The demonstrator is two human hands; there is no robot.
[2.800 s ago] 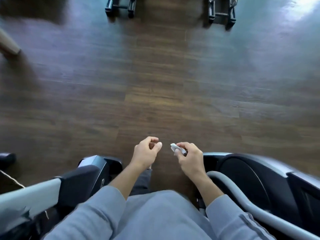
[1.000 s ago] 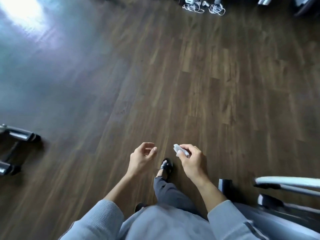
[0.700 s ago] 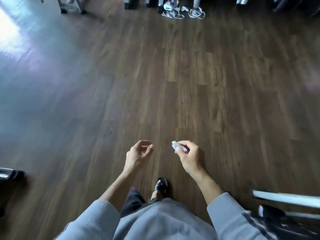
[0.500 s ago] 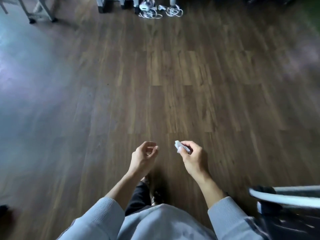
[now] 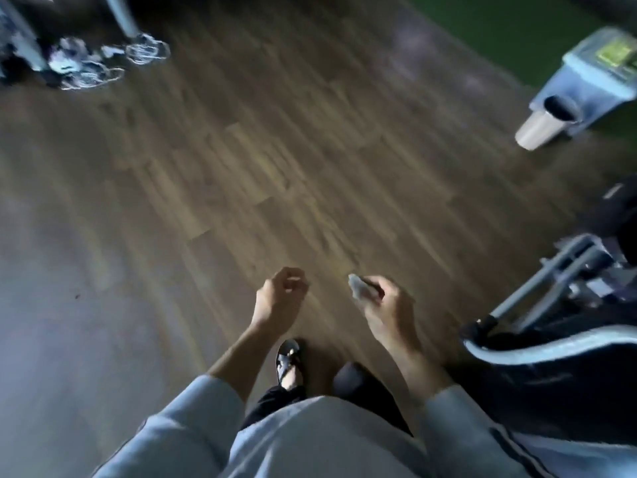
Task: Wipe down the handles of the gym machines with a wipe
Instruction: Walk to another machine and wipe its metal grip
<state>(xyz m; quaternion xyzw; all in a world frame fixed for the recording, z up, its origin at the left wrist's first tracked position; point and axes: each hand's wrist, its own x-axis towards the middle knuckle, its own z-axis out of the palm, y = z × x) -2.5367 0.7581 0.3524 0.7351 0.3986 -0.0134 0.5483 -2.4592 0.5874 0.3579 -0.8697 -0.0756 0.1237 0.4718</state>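
My right hand (image 5: 387,307) pinches a small folded white wipe (image 5: 358,288) between thumb and fingers, held out over the wooden floor. My left hand (image 5: 277,300) hangs beside it with loosely curled fingers and holds nothing. At the right edge stands a black and grey gym machine (image 5: 558,343) with grey metal bars (image 5: 548,274), a little to the right of my right hand. No hand touches the machine. The frame is blurred by motion.
A grey base with a white cup-shaped part (image 5: 541,127) sits at the upper right by green flooring. Coiled white cables (image 5: 103,60) and metal legs lie at the upper left. My sandalled foot (image 5: 289,362) is on the wooden floor (image 5: 275,174) below my hands.
The view has swung to the right while I walk. The cables slid to the upper left, and the machine and the grey base came into view on the right. My hands keep their pose.
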